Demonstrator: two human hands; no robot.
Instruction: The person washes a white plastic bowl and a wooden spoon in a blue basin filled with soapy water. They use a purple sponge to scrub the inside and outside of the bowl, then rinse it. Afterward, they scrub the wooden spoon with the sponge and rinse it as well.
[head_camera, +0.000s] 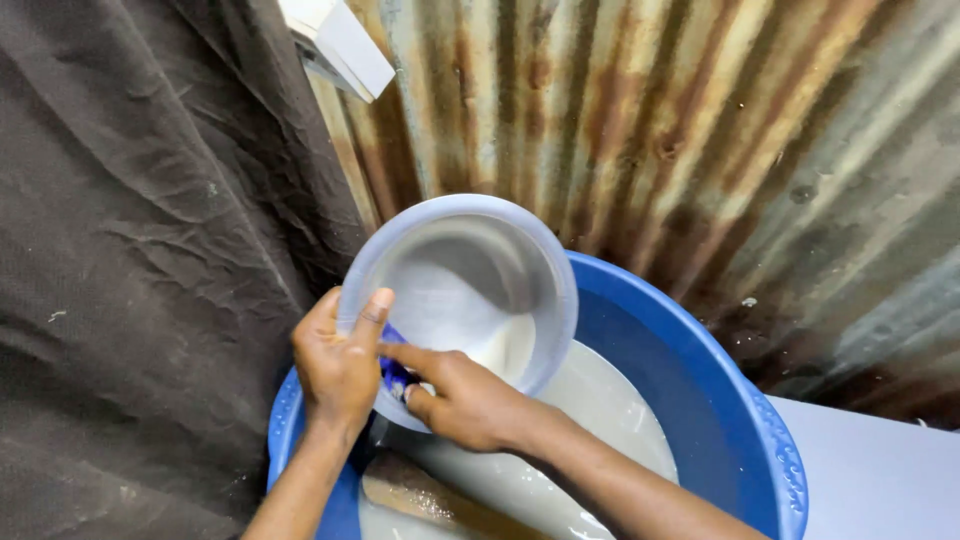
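Left hand (338, 372) tilts white bowl (470, 290); right hand (462, 400) fingers scrub its rim.

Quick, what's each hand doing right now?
Left hand: closed on the rim of the pale bowl.
Right hand: closed on a blue scrubber, inside the bowl.

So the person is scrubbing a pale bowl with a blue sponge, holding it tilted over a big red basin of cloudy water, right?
Not quite: the basin is blue, not red, as the head view shows. The rest holds: the left hand steadies the tilted pale bowl by its rim, while the right hand presses a blue sponge against it, over cloudy water.
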